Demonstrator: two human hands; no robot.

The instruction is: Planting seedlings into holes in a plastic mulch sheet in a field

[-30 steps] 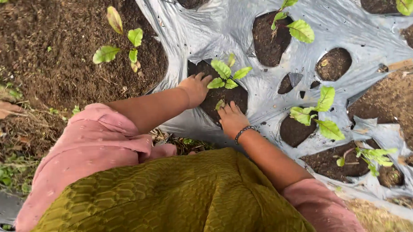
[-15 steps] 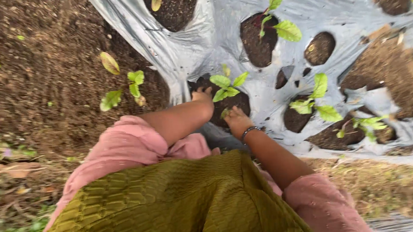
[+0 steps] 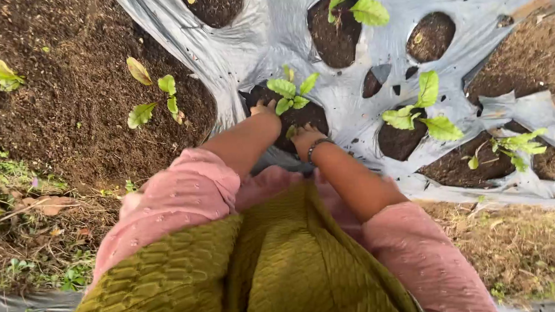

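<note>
Seedling (image 3: 293, 91): upright in soil hole (image 3: 301, 119) of grey sheet (image 3: 266, 38).
Left hand (image 3: 263, 108): on soil beside it, fingers seemingly together.
Right hand (image 3: 304, 135): on soil, fingers unclear.

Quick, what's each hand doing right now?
Left hand: open, pressing soil beside the seedling.
Right hand: open, flat on the soil, holding nothing.

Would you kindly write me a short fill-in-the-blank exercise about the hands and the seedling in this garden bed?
1. Both hands press on the soil in a hole cut in the silver ____ sheet.
2. The right hand has a ____ on its wrist.
3. The seedling between the left hand and the right hand has leaves coloured ____.
4. Both sleeves are coloured ____.

Missing words: plastic; bracelet; green; pink
</note>
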